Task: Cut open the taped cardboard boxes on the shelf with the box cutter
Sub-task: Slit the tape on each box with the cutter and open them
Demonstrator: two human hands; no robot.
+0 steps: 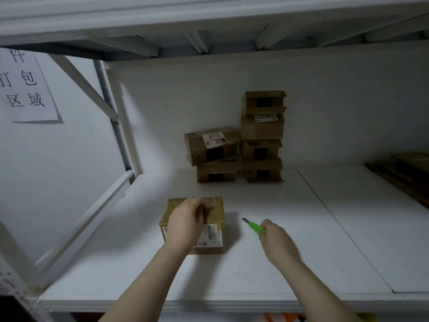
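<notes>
Head view: the taped box point(212, 237) sits near the front of the white shelf point(290, 270), with the left hand point(185, 223) curled over its top, gripping it. Just right of it, not touching, the right hand point(276, 238) grasps the green box cutter point(254, 226), blade toward the box. Stacked boxes point(262, 129) stand against the back wall.

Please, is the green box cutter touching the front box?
No: the right hand holds the green box cutter apart from the taped brown cardboard box.

Taped brown box point(216, 205) upright near the shelf point(278, 252) front — green box cutter point(254, 226) just right, six stacked boxes point(262, 129) behind.
</notes>
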